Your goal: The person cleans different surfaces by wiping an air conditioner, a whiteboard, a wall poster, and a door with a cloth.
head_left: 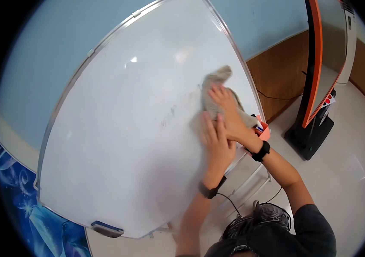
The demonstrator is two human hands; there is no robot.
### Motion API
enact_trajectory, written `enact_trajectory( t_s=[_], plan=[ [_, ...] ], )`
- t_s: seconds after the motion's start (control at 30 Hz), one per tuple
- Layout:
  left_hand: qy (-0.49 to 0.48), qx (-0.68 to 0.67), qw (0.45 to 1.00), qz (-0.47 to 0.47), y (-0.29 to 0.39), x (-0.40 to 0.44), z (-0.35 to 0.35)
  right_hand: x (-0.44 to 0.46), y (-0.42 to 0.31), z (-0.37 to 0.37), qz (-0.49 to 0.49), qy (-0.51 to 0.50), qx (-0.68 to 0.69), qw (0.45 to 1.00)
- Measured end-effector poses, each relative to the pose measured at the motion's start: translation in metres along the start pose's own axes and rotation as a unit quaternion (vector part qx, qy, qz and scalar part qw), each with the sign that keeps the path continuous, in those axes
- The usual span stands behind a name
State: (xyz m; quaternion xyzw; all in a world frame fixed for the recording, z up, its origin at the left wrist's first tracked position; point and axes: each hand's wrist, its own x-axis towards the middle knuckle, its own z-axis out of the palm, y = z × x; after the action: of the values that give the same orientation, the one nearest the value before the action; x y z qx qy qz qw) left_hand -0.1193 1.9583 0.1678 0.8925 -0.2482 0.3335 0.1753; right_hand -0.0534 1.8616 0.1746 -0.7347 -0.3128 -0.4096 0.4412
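Note:
A grey-beige cloth [213, 101] lies bunched against the whiteboard [118, 141], toward its right side. My right hand [229, 112] presses on top of the cloth with its fingers stretched out flat. Just below it, my left hand [217, 140] rests at the cloth's lower edge, fingers extended, its side touching my right hand. Faint dark marker smudges [168, 118] show on the board to the left of the cloth. Part of the cloth is hidden beneath my hands.
A pink pen holder [264, 132] with markers hangs at the board's right edge. A board eraser [107, 229] sits at the lower left edge. To the right stands an orange-edged screen [316, 64] on a black base [309, 137]. A thin cable [229, 199] runs near my left wrist.

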Motion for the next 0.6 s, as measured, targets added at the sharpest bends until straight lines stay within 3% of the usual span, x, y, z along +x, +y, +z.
enact_trajectory(
  t_s=[0.3, 0.6],
  plan=[
    [0.073, 0.110, 0.981, -0.143, -0.050, -0.070, -0.063, 0.024, -0.081, 0.066, -0.102, -0.156, 0.053, 0.981],
    [0.210, 0.064, 0.950, -0.223, -0.049, -0.105, -0.102, 0.032, -0.149, 0.103, -0.232, -0.167, 0.077, 0.955]
  ],
)
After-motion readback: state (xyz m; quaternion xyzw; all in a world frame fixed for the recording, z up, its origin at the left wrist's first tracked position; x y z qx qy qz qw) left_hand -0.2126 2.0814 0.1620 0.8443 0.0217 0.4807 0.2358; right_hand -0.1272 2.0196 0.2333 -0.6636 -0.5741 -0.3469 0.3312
